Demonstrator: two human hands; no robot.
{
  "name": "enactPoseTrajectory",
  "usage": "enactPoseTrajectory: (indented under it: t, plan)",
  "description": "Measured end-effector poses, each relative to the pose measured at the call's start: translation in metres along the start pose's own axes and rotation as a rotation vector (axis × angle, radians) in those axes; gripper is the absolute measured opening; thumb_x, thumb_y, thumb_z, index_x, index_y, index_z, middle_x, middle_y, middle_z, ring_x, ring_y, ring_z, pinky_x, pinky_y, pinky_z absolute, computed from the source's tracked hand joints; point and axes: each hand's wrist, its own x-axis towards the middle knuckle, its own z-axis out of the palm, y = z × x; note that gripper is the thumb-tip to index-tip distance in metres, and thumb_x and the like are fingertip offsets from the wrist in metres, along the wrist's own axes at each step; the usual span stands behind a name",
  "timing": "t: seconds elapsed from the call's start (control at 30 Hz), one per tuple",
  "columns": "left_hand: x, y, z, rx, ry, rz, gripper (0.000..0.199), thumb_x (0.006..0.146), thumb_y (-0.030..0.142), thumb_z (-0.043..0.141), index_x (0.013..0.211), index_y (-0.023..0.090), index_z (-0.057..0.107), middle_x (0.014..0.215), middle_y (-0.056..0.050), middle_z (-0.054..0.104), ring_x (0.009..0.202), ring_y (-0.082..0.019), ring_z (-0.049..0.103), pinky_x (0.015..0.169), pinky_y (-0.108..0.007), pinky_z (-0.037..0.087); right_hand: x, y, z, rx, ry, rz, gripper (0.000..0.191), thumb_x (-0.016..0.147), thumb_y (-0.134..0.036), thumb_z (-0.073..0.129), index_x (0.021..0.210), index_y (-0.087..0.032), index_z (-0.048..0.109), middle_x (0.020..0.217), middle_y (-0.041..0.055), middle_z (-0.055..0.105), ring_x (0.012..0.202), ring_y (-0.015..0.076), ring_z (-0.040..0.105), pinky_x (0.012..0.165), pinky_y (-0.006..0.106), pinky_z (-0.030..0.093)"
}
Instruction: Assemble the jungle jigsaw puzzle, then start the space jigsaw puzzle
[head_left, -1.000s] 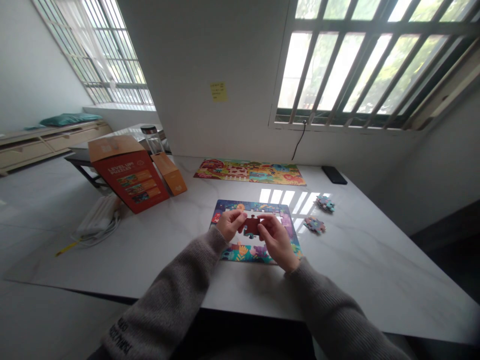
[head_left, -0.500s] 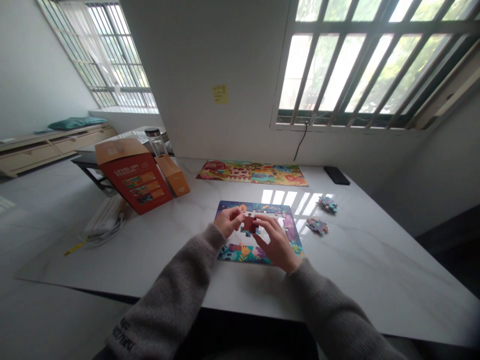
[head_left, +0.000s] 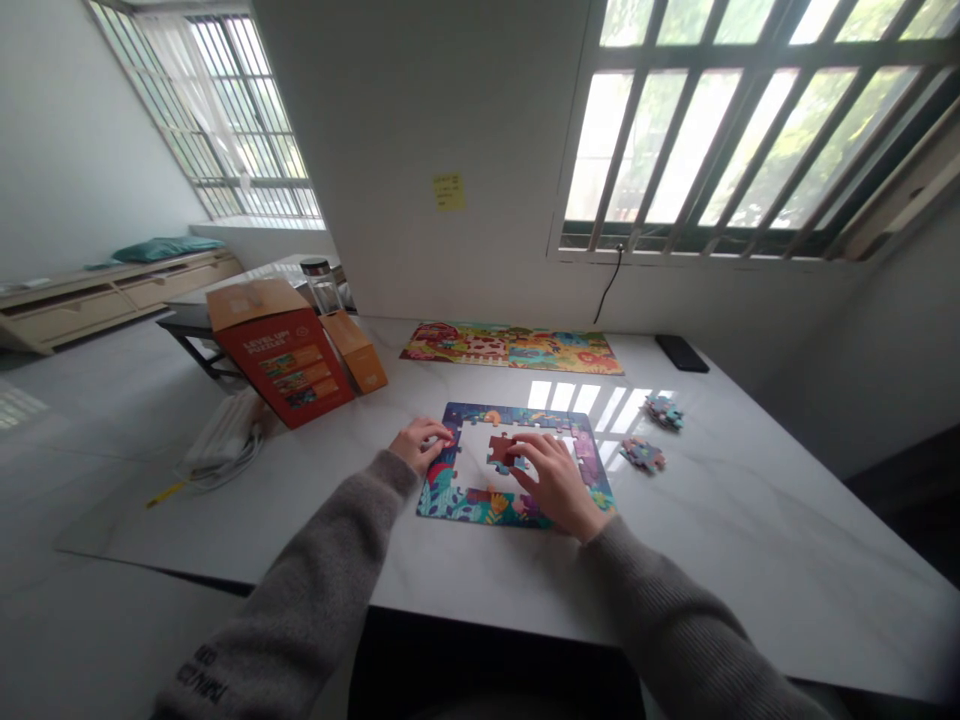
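Right hand (head_left: 559, 485) fingertips close narrowly on a red jigsaw piece (head_left: 501, 450), kept flat within the partly built puzzle (head_left: 517, 413); left hand (head_left: 420, 445) lies curled at its edge, holding nothing.

matt cardboard puzzle (head_left: 454, 500) (on a glossy stone tabletop (head_left: 750, 560)).

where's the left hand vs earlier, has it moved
Yes, leftward: the left hand now lies at the left edge of the jigsaw puzzle, farther from the red piece.
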Motion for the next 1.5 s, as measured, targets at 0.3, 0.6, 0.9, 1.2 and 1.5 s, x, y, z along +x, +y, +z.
enactPoseTrajectory:
  t: [0.3, 0.6, 0.9, 1.2, 1.5]
  plan:
    - [-0.002, -0.004, 0.004, 0.031, -0.097, 0.074, 0.017, 0.078, 0.011, 0.06, 0.08, 0.021, 0.074, 0.093, -0.006, 0.072, 0.097, -0.023, 0.062, 0.094, -0.037, 0.048, 0.033, -0.018, 0.005, -0.1, -0.135, -0.057, 0.013, 0.091, -0.023, 0.068, 0.104, -0.026, 0.066, 0.115, 0.0059, 0.067, 0.106, 0.0254, 0.056, 0.09, 0.039, 0.039]
    - [-0.002, -0.006, 0.005, 0.042, -0.119, 0.131, 0.017, 0.079, 0.01, 0.06, 0.081, 0.02, 0.074, 0.094, -0.007, 0.071, 0.097, -0.024, 0.061, 0.095, -0.038, 0.048, 0.044, -0.013, 0.043, -0.154, -0.225, -0.055, 0.019, 0.092, -0.025, 0.067, 0.111, -0.03, 0.07, 0.112, 0.0055, 0.066, 0.107, 0.0243, 0.055, 0.094, 0.039, 0.036]
    - [-0.003, -0.005, 0.004, 0.099, -0.152, 0.155, 0.017, 0.083, 0.014, 0.062, 0.088, 0.022, 0.076, 0.099, -0.006, 0.068, 0.101, -0.023, 0.059, 0.099, -0.036, 0.047, 0.045, -0.011, 0.047, -0.182, -0.269, 0.001, 0.027, 0.092, -0.024, 0.066, 0.117, -0.032, 0.068, 0.111, 0.0046, 0.068, 0.107, 0.0245, 0.053, 0.092, 0.038, 0.034]
    - [-0.003, -0.008, 0.004, 0.132, -0.177, 0.167, 0.019, 0.087, 0.016, 0.06, 0.094, 0.022, 0.077, 0.101, -0.006, 0.066, 0.103, -0.023, 0.057, 0.099, -0.037, 0.046, 0.046, -0.009, 0.046, -0.201, -0.316, -0.024, 0.021, 0.095, -0.026, 0.061, 0.115, -0.03, 0.067, 0.116, 0.0047, 0.067, 0.11, 0.0242, 0.052, 0.094, 0.038, 0.033]
    - [-0.004, -0.002, 0.001, 0.138, -0.184, 0.159, 0.021, 0.088, 0.017, 0.058, 0.095, 0.023, 0.077, 0.103, -0.006, 0.065, 0.105, -0.023, 0.057, 0.1, -0.038, 0.046, 0.045, -0.009, 0.047, -0.197, -0.337, -0.02, 0.021, 0.097, -0.025, 0.057, 0.115, -0.03, 0.067, 0.119, 0.0054, 0.064, 0.112, 0.0242, 0.05, 0.093, 0.037, 0.035]
